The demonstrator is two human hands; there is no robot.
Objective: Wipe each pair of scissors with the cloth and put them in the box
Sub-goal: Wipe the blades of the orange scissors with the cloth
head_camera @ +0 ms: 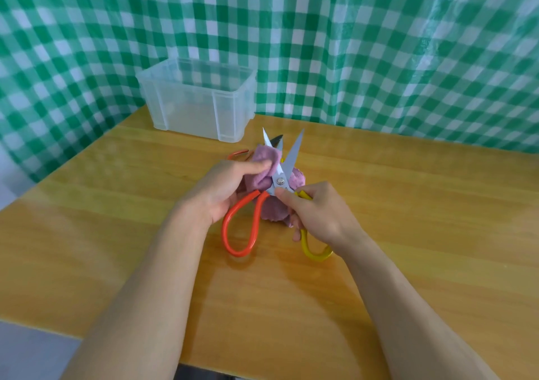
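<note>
A pair of scissors (291, 158) with one orange and one yellow loop handle is held above the table's middle, its silver blades spread apart and pointing away from me. My right hand (318, 213) grips the yellow handle, thumb near the pivot. My left hand (221, 187) holds a pink cloth (264, 160) pinched around the left blade. More of the cloth hangs under the scissors. The translucent plastic box (186, 111) stands at the back left of the table, and nothing shows inside it.
Behind the cloth lies another pair of scissors, of which only an orange handle (237, 154) and a dark blade tip (276, 140) show. The wooden table (408, 233) is backed by a green checked curtain (379, 44).
</note>
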